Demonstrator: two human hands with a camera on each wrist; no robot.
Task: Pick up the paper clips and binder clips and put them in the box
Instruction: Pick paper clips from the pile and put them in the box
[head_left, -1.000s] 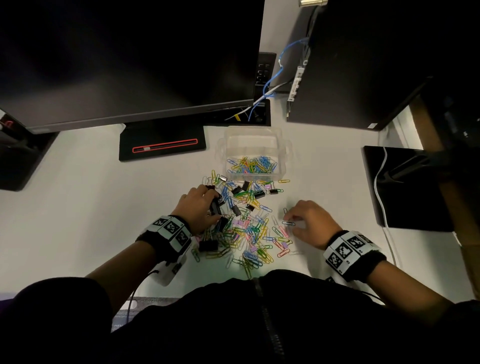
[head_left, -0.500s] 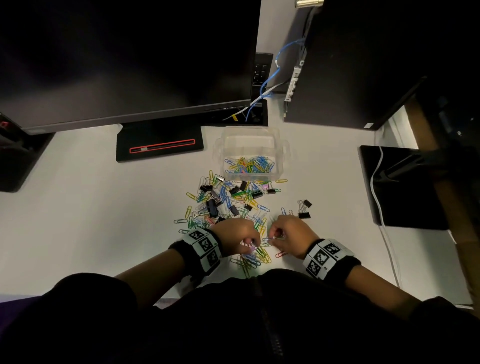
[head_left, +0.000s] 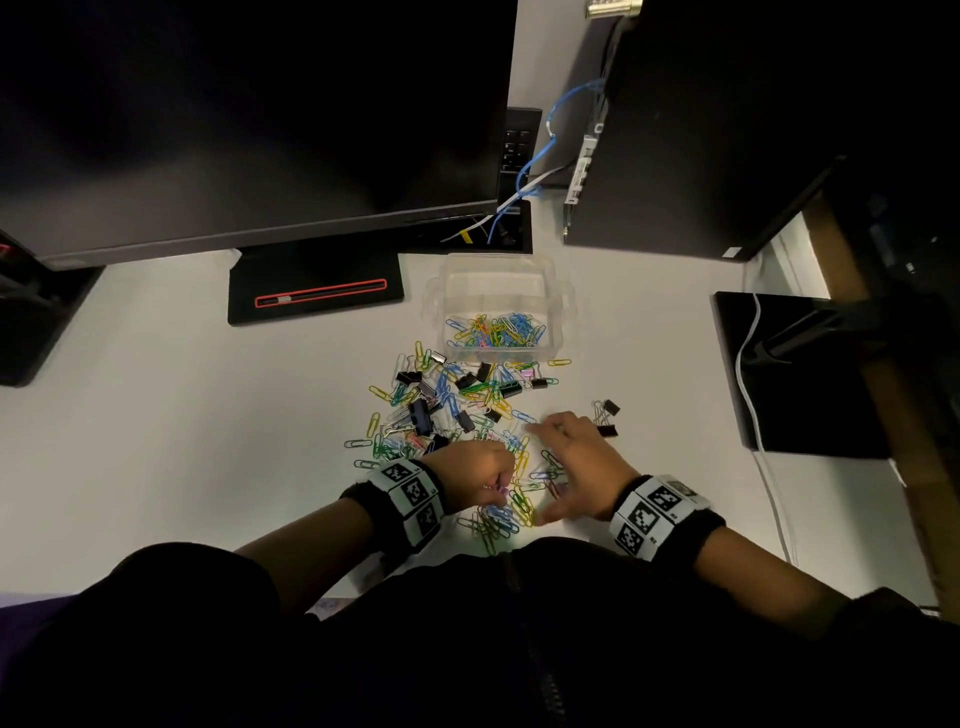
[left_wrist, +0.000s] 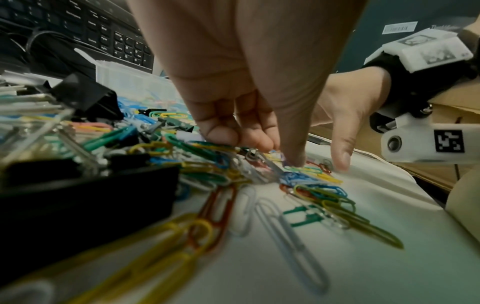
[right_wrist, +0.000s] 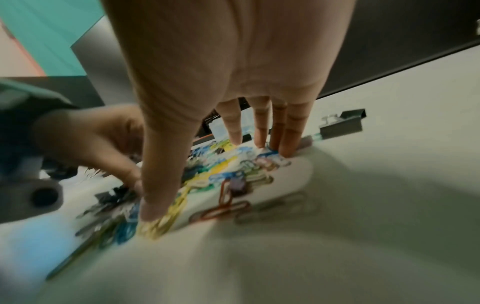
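Observation:
A heap of coloured paper clips (head_left: 467, 405) mixed with black binder clips (head_left: 421, 415) lies on the white desk in front of a clear plastic box (head_left: 434, 312) that holds several paper clips. Two more binder clips (head_left: 605, 415) sit apart at the right. At the near edge of the heap my left hand (head_left: 498, 480) is curled, its fingers and thumb pinching paper clips (left_wrist: 270, 152). Close beside it, my right hand (head_left: 537, 473) is spread flat, straight fingers and thumb touching the clips (right_wrist: 207, 176). A binder clip (right_wrist: 342, 123) lies just past its fingertips.
A monitor with a black stand base (head_left: 317, 296) stands behind the heap at the left. A black computer tower (head_left: 701, 130) with a blue cable (head_left: 545, 150) is at the back right. A black pad (head_left: 800, 374) with a white cable lies at the right. A keyboard (left_wrist: 103, 37) lies behind the box.
My left hand came from the far left of the heap to its near edge and curled onto clips. My right hand moved in beside it, then opened out flat over the clips.

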